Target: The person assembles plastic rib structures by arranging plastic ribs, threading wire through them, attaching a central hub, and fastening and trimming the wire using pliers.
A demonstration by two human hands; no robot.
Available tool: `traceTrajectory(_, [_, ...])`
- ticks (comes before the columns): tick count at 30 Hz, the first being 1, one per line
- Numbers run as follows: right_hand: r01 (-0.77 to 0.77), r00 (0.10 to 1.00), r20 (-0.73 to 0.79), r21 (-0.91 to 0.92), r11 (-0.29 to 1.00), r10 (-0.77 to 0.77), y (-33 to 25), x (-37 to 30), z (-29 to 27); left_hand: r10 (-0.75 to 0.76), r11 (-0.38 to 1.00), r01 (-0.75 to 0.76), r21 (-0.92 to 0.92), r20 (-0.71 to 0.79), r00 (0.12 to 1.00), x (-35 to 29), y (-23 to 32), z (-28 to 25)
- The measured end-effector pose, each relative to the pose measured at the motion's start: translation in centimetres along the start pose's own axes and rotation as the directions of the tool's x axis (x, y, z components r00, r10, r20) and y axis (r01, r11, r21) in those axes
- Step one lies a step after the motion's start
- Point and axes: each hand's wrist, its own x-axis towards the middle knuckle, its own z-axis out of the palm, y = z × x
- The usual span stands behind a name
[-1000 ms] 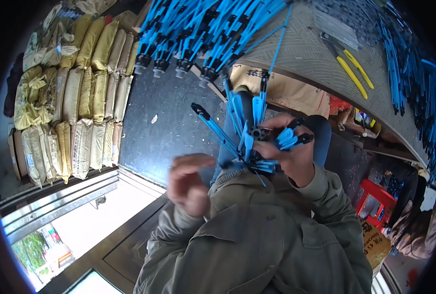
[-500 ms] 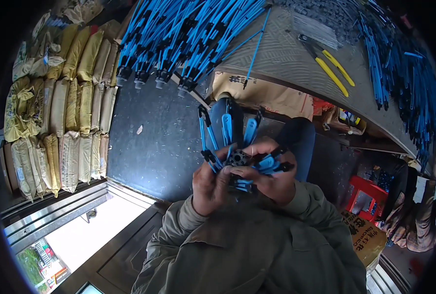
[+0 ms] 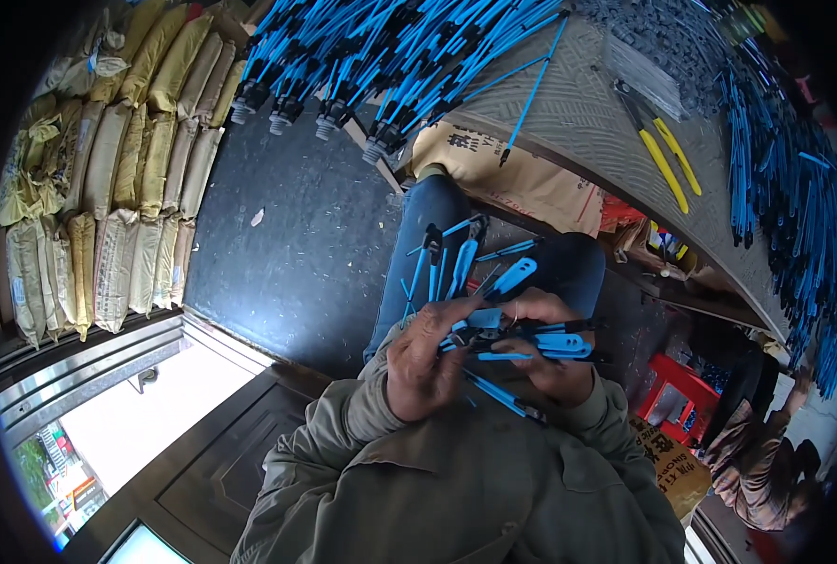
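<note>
Above my lap I hold a blue-and-black jointed-arm assembly (image 3: 484,318) between both hands. Its flat blue arms and thin rods with black joints fan out in several directions, some past my knees and some toward my jacket. My left hand (image 3: 420,367) is closed on the near left side, fingers pinching by the middle. Closed around the right side, my right hand (image 3: 561,374) has arms poking out past its fingers. The round black hub is mostly hidden by my fingers and the arms.
Similar blue assemblies (image 3: 381,66) with grey threaded ends lie piled ahead. Yellow-handled pliers (image 3: 667,164) rest on the curved table (image 3: 569,122), near more blue pieces (image 3: 785,207). Stacked sacks (image 3: 122,160) stand left. A red stool (image 3: 667,383) and another person's sleeve (image 3: 752,461) show right.
The assembly has turned in my hands: the hub's round face, visible before, is now covered, and its arms point differently. My hands have moved slightly right and down. The view has shifted a little.
</note>
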Motion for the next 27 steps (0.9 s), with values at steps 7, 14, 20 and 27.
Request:
traceTrajectory(7, [0.032,0.999,-0.034,-0.052,0.998,-0.033,-0.3,-1.1,1.6,0.041,0.998,-0.041,-0.049,-0.004,0.999,-0.7,0.1,0.0])
traceTrajectory(14, [-0.011,0.989,-0.148,0.053,0.999,0.019,-0.7,-1.1,3.4,0.087,0.995,-0.086,-0.043,0.028,0.996,-0.7,0.1,-0.3])
traceTrajectory(20, [-0.012,0.983,-0.182,0.044,0.999,0.020,-0.8,-0.7,4.1,0.111,0.987,-0.104,-0.122,0.050,0.993,-0.9,-0.1,-1.3])
traceTrajectory(27, [-0.177,0.984,0.022,0.159,0.971,0.176,-0.9,-1.2,2.4,0.087,0.967,-0.050,-0.249,0.143,0.986,-0.9,-0.7,-2.8])
